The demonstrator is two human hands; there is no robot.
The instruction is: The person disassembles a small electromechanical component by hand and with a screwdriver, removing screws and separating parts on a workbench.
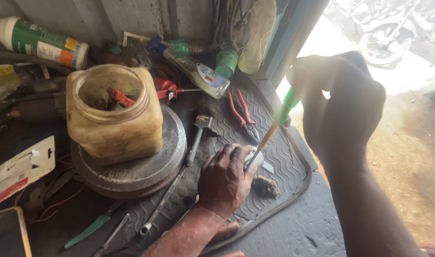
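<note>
Screwdriver (274, 124) gripped in the right hand's (343, 107) closed fist, tip on what looks like a small white part (255, 157) pinned under left hand (224, 178) fingers

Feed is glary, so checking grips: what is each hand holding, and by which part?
Right hand grips a screwdriver by its green handle. Left hand pins a small white part on the rubber mat, fingers over its near side.

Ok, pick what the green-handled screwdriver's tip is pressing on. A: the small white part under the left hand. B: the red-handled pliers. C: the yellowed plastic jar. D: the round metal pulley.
A: the right hand angles the green-handled screwdriver down so its tip meets the small white part that the left hand pins on the ribbed rubber mat.
</note>
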